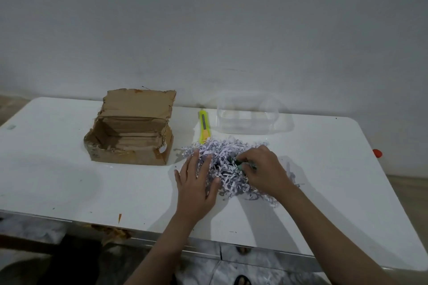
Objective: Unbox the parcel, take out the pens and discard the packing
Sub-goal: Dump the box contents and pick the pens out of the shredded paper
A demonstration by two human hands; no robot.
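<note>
A brown cardboard box stands open and looks empty on the white table, its flap up at the back. To its right lies a heap of shredded white paper. My left hand rests flat and open on the heap's left side. My right hand is on the heap's right side, its fingers pinched on dark green pens that poke out of the shreds. Most of the pens are hidden by my fingers and the paper.
A yellow utility knife lies just behind the shreds. A clear plastic container stands at the back right. A small red object sits at the table's right edge. Tiled floor and feet show below the front edge.
</note>
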